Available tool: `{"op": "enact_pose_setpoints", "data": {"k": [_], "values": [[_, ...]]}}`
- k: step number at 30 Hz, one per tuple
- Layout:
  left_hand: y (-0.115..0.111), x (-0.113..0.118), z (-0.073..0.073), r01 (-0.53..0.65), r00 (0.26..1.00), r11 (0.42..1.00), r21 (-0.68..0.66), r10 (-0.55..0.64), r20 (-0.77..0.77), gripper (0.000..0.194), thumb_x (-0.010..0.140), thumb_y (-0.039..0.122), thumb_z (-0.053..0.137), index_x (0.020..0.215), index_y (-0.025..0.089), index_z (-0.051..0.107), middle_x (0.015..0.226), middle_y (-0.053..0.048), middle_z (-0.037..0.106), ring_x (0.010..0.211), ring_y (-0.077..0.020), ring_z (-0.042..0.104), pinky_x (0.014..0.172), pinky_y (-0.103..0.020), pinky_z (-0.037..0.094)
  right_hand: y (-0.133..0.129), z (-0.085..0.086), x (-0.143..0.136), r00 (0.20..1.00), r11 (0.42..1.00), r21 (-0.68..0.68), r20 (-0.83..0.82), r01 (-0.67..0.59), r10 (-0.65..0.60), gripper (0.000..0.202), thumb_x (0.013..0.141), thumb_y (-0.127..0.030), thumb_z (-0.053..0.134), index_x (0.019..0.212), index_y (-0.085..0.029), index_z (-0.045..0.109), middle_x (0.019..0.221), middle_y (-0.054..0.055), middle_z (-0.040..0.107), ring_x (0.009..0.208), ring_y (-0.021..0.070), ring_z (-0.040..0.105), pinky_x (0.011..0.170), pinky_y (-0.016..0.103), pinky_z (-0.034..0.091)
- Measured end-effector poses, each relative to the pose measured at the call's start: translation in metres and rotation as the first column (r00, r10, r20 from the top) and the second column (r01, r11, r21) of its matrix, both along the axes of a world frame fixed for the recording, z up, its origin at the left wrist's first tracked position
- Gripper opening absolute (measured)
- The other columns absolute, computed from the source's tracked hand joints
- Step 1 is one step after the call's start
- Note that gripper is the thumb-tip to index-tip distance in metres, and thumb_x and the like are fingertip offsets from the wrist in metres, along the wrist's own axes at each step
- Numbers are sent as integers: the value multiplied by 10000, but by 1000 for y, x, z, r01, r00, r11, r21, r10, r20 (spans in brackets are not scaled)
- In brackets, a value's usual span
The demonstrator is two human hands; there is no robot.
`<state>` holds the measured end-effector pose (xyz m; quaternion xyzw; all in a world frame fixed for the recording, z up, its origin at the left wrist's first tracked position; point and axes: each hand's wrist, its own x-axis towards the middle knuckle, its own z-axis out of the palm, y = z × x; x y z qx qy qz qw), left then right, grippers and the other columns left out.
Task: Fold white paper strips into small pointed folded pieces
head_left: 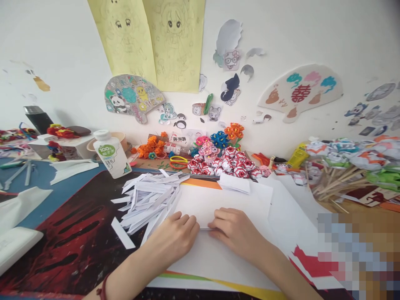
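Observation:
My left hand [180, 233], its fingers curled under, presses on the near edge of a white paper sheet [215, 199]. A short way to the right, my right hand [233, 231] is bent over the same edge, thumb and fingers closed on it. A thin fold line shows between the two hands; what lies beneath my fingers is hidden. Under them spreads more white paper [212, 256]. Beside my left forearm lies a loose heap of white paper strips [146, 204]. A small folded white paper [236, 183] rests beyond the sheet.
A white bottle [112, 154] stands back left. Paper flowers [229, 160] in red and white line the wall, with orange ones [151, 146] beside them. At right are wooden sticks [339, 181] with paper blooms. Red paper scraps [312, 260] lie by my right forearm.

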<state>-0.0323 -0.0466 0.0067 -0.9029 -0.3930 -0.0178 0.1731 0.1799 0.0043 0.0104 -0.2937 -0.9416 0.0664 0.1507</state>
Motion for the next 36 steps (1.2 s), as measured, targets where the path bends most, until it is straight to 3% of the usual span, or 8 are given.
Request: {"op": "enact_pose_setpoints", "data": {"k": [7,12,15,22,29,36], "values": [[0,4,0,-84,977,994,-71,96,189,153,934,152,460,787,191,473,764,-14,558,706,-206,491,602,-337,305,-5,-6,-9,992,1000,-13,-130,-12,10,168,901,-152,531,749,-172,599,749,12,593,723,158,520,660,275,364],[-5,7,6,-42,954,989,-142,82,287,177,941,124,428,779,184,468,740,-13,546,669,-187,459,600,-322,300,-11,-2,-12,967,986,-156,-255,-62,21,96,907,-161,527,827,-178,578,810,12,606,762,147,552,687,250,387],[-7,7,9,14,954,985,-171,38,298,178,930,112,423,772,181,465,744,-14,552,668,-184,449,592,-315,298,-12,-3,-11,952,971,-215,-305,-107,37,143,918,-163,508,793,-181,573,740,-3,588,689,127,546,642,229,380],[-11,7,16,64,937,974,-219,17,349,220,931,131,385,726,183,449,707,-12,557,644,-174,439,568,-306,293,-10,-5,-8,946,973,-181,-314,-142,80,155,846,-106,518,705,-172,519,644,-8,517,588,123,467,572,241,327],[-9,3,22,52,906,975,-217,45,422,236,944,149,357,749,182,487,683,-21,557,650,-174,455,585,-296,307,-2,8,2,935,981,-149,-348,-123,65,166,811,-56,515,694,-172,531,650,-2,537,607,128,469,590,244,325],[-12,5,24,87,897,971,-224,22,442,245,946,152,352,744,184,486,683,-23,558,643,-172,448,579,-292,301,4,10,8,928,978,-165,-368,-125,56,180,798,-37,541,684,-175,557,644,-5,561,618,131,492,598,244,343]]}}
